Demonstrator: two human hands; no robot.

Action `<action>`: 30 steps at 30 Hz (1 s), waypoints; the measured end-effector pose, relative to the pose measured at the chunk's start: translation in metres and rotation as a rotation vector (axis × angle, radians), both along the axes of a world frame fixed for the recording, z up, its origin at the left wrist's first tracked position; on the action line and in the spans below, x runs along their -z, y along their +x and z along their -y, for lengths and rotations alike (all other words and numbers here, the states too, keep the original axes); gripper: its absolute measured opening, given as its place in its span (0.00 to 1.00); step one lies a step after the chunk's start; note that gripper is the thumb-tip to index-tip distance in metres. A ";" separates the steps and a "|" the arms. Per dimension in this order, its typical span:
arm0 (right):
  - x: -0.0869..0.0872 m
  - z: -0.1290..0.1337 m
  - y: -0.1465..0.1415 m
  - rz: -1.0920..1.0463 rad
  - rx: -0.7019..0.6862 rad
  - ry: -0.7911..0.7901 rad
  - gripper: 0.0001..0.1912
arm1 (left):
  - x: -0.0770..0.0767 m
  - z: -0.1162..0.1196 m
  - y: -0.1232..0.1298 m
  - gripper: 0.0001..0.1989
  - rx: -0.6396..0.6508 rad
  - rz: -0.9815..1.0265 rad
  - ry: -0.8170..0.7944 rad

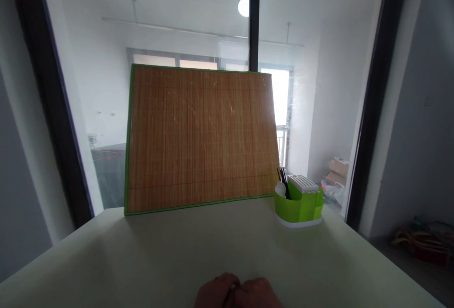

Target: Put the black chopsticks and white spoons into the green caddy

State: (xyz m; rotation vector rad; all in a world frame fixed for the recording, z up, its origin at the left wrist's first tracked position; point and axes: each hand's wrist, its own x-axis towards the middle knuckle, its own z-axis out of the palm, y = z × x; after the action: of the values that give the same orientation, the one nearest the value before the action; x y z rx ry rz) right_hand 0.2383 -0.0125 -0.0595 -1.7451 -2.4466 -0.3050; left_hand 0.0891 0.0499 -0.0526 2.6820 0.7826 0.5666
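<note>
At the bottom edge of the view, my left hand (214, 292) and my right hand (258, 294) rest close together over the near side of the white table (184, 246). Both are closed, fingers curled in, and they touch at the knuckles. No object shows in either one; their lower parts are cut off by the frame. Well beyond them, a bamboo mat (202, 133) with green edging stands upright at the back of the table. To its right sits a bright green cutlery holder (307, 206) with a white base, containing dark chopsticks (284, 182) and a white spoon (280, 189).
Behind the table is a glass partition with a dark frame (254, 19). Through the glass, cardboard boxes (336, 171) and plastic bags lie on the right. A red bundle (427, 249) lies on the floor at the far right.
</note>
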 end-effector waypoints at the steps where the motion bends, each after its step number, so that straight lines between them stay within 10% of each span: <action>1: 0.000 0.000 0.000 -0.008 0.000 0.000 0.09 | 0.000 0.000 0.000 0.11 -0.001 0.002 0.002; 8: -0.023 0.013 0.025 -0.130 0.075 0.096 0.08 | 0.001 -0.002 0.001 0.12 0.021 0.052 0.060; 18: -0.114 0.004 0.158 -0.156 0.602 0.392 0.15 | 0.001 -0.002 0.002 0.10 0.046 0.142 0.052; 30: -0.126 -0.012 0.185 0.015 0.776 0.321 0.10 | -0.012 -0.007 -0.007 0.11 -0.125 0.522 0.006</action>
State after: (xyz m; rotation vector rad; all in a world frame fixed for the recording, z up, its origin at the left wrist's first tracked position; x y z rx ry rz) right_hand 0.4229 -0.0002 0.0669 -2.4254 -1.4946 -0.7238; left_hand 0.0824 0.0571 -0.0403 2.3281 0.7893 1.2318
